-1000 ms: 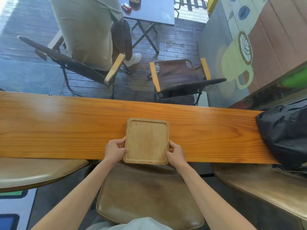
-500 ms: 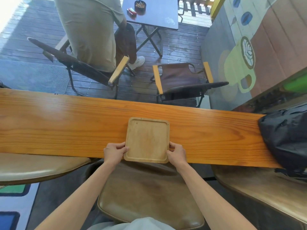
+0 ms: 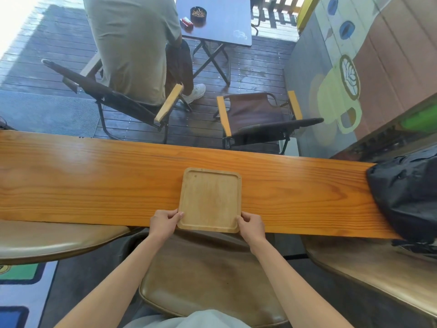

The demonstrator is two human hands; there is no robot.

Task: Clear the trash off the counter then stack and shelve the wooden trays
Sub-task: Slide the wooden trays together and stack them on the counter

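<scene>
Square pale wooden tray with rounded corners and a raised rim (image 3: pixel 210 200) lying flat on the long orange-brown wooden counter (image 3: pixel 94 181), at about 6 o'clock from the counter's middle, its near edge at the counter's near edge. Nothing on the tray's inner face apart from a small dark spot near its 11 o'clock corner.

Left hand (image 3: pixel 163 223) at the tray's 7 o'clock corner, fingers curled round the rim, thumb on top of the edge, gripping the tray. Right hand (image 3: pixel 251 224) at the 5 o'clock corner, fingers likewise curled onto the rim, thumb on top, gripping the tray. Both forearms bare, reaching in from 6 o'clock.

At 3 o'clock on the counter, well apart from the tray, a crumpled black plastic bag (image 3: pixel 406 197) draped over the counter's end. Under the counter's near edge, three tan cushioned stool seats (image 3: pixel 208 278), the middle one directly below the tray.

Beyond the counter at 12 o'clock, dark wooden decking (image 3: pixel 255 67) with two folding chairs of dark fabric and pale wooden armrests: an empty one (image 3: pixel 255 114) at 1 o'clock, another (image 3: pixel 113 98) at 11 o'clock holding a seated person in a khaki top (image 3: pixel 132 43). Further out, a dark folding table (image 3: pixel 224 22) carrying a black round ashtray (image 3: pixel 198 13) and, just beside it, a small red pack (image 3: pixel 186 22). At 2 o'clock, a painted wall showing a pale green cup (image 3: pixel 335 95).
</scene>
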